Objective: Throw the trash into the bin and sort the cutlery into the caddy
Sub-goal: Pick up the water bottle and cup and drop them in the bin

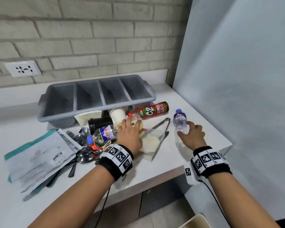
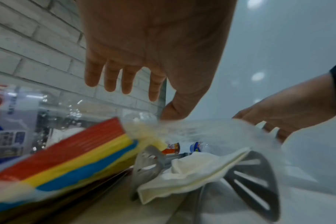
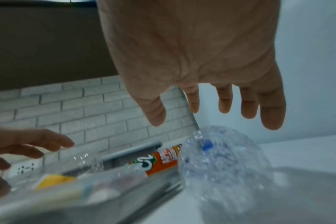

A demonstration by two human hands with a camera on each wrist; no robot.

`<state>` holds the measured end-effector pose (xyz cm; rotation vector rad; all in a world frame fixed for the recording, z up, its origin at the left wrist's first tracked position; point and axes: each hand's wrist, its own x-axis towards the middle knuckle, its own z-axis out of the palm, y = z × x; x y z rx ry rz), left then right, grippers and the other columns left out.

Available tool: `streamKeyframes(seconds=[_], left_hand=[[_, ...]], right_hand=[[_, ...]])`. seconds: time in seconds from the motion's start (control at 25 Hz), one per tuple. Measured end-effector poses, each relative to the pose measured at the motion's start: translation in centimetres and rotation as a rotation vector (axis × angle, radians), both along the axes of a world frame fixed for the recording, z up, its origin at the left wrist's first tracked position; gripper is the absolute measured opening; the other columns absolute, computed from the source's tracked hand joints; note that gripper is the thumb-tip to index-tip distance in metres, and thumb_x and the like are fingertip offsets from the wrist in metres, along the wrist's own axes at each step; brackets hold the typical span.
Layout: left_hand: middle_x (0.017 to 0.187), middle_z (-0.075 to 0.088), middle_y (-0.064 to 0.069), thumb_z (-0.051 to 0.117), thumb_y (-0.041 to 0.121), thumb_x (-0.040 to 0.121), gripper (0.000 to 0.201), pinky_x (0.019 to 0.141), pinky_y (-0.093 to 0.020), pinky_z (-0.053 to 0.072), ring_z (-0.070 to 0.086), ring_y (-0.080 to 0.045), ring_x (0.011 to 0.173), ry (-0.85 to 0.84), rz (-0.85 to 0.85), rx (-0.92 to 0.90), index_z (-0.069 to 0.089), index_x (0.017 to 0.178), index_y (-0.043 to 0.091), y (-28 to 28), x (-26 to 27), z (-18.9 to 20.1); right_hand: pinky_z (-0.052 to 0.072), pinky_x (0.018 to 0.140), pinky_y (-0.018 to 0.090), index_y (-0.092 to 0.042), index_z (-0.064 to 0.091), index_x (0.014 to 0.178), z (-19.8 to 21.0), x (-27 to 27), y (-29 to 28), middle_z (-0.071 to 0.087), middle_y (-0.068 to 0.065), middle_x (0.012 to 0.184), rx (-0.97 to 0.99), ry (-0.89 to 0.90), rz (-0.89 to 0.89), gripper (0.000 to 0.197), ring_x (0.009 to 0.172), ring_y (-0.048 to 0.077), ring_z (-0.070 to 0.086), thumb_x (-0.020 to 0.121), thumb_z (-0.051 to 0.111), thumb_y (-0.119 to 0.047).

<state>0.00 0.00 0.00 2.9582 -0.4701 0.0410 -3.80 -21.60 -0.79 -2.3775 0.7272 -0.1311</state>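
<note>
Reaching: both hands stretch over a white table (image 1: 155, 168) toward a heap of trash and cutlery in front of a grey caddy (image 1: 95, 96).
Left hand (image 1: 130, 134): fingers (image 2: 110, 78) straight and spread, holding nothing, hovering over a clear bottle with a red cap (image 1: 135, 116) just in front of the caddy.
Right hand (image 1: 192, 134): fingers (image 3: 271, 115) loose and apart, gripping nothing, fingertips at a small water bottle (image 1: 180, 120) that lies off the caddy's right front corner; actual contact cannot be told.
Caddy: four compartments, set against the brick wall (image 1: 89, 38).
Red-labelled tea bottle (image 1: 153, 110): lying along the caddy's front right edge.
Tongs (image 1: 163, 134): metal, in front of the caddy, between the two hands, over a white napkin (image 2: 190, 169).
Second water bottle (image 1: 102, 134): lying in front of the caddy, left of the left hand.
Cutlery (image 1: 82, 145): spoons and dark forks heaped in front of the caddy's left half, partly under flat plastic pouches (image 1: 38, 153).
Cups: a black one (image 1: 99, 123) and a white one (image 1: 118, 114), tipped against the caddy's front.
</note>
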Motion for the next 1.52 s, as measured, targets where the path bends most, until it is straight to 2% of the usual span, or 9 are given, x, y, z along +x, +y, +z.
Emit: streamKeyframes(seconds=[0.12, 0.32, 0.48, 0.72, 0.88, 1.0, 1.2, 1.36, 1.52], left_hand=[[0.15, 0.024, -0.019, 0.058, 0.03, 0.082, 0.076, 0.115, -0.049, 0.02, 0.025, -0.039, 0.139, 0.037, 0.133, 0.137, 0.018, 0.146, 0.02, 0.7, 1.6, 0.0], [0.134, 0.046, -0.016, 0.051, 0.017, 0.087, 0.076, 0.102, -0.042, 0.036, 0.044, -0.034, 0.123, 0.023, 0.103, 0.247, 0.008, 0.149, 0.025, 1.6, 3.0, -0.5], [0.134, 0.049, -0.012, 0.062, 0.02, 0.081, 0.08, 0.101, -0.044, 0.035, 0.047, -0.035, 0.12, 0.019, 0.105, 0.228, 0.017, 0.147, 0.023, 2.8, 3.9, 0.6], [0.144, 0.037, -0.011, 0.06, 0.022, 0.083, 0.078, 0.099, -0.048, 0.046, 0.056, -0.033, 0.116, 0.026, -0.064, -0.134, 0.017, 0.148, 0.027, 3.8, 3.0, 5.6], [0.147, 0.039, -0.011, 0.061, 0.031, 0.085, 0.084, 0.102, -0.031, 0.042, 0.05, -0.025, 0.126, 0.063, -0.331, -0.421, 0.009, 0.15, 0.024, 0.7, -1.1, 9.4], [0.132, 0.052, -0.005, 0.065, 0.026, 0.083, 0.079, 0.084, -0.015, 0.04, 0.061, -0.019, 0.102, 0.212, -0.461, -0.705, 0.019, 0.147, 0.02, -3.0, -4.9, 9.6], [0.111, 0.052, 0.004, 0.068, 0.03, 0.081, 0.072, 0.084, -0.031, 0.054, 0.062, -0.018, 0.084, 0.574, -0.484, -0.763, 0.028, 0.14, 0.022, -9.9, -10.4, 3.8], [0.125, 0.062, -0.002, 0.066, 0.037, 0.081, 0.067, 0.082, -0.02, 0.051, 0.063, -0.012, 0.096, 0.736, -0.507, -0.516, 0.034, 0.137, 0.021, -14.8, -13.6, -4.2], [0.129, 0.059, -0.009, 0.063, 0.031, 0.082, 0.062, 0.095, -0.027, 0.044, 0.059, -0.026, 0.113, 0.937, -0.344, -0.323, 0.036, 0.137, 0.022, -18.0, -15.9, -13.4]], right_hand=[[0.031, 0.108, 0.045, -0.017, 0.021, 0.145, -1.3, 0.7, -0.2, 0.029, 0.023, 0.143, 0.024, 0.081, -0.039, 0.074, 0.13, 0.044, 0.034, 0.084, 0.06, -0.035], [0.036, 0.106, 0.043, -0.017, 0.015, 0.147, -3.1, 1.5, -0.5, 0.038, 0.028, 0.14, 0.167, 0.07, -0.035, 0.077, 0.127, 0.042, 0.044, 0.085, 0.059, -0.03], [0.036, 0.104, 0.04, -0.011, 0.017, 0.146, -3.2, 1.2, -0.5, 0.043, 0.027, 0.14, 0.241, -0.005, -0.067, 0.071, 0.127, 0.039, 0.045, 0.087, 0.056, -0.022], [0.036, 0.101, 0.033, -0.013, 0.02, 0.146, -1.5, -1.9, 0.8, 0.041, 0.018, 0.144, 0.36, -0.239, -0.122, 0.068, 0.13, 0.033, 0.043, 0.088, 0.056, -0.018], [0.041, 0.091, 0.031, -0.019, 0.022, 0.145, -1.1, -7.1, 2.2, 0.043, 0.011, 0.139, 0.465, -0.428, -0.224, 0.066, 0.11, 0.026, 0.052, 0.089, 0.057, -0.015], [0.043, 0.083, 0.024, -0.017, 0.027, 0.142, -2.1, -12.4, 3.0, 0.049, 0.003, 0.127, 0.472, -0.564, -0.325, 0.067, 0.1, 0.019, 0.055, 0.084, 0.06, -0.012], [0.05, 0.066, 0.006, -0.01, 0.03, 0.137, -7.8, -20.7, 2.4, 0.052, 0.0, 0.115, 0.531, -0.682, -0.472, 0.068, 0.081, -0.003, 0.061, 0.073, 0.054, -0.012], [0.048, 0.067, 0.003, -0.015, 0.03, 0.135, -14.1, -26.9, 1.1, 0.051, 0.007, 0.117, 0.582, -0.556, -0.619, 0.07, 0.079, -0.012, 0.06, 0.071, 0.059, -0.017], [0.048, 0.071, 0.005, -0.01, 0.029, 0.138, -20.6, -29.9, -0.8, 0.047, 0.01, 0.126, 0.611, -0.301, -0.664, 0.081, 0.1, 0.026, 0.055, 0.067, 0.058, -0.034]])
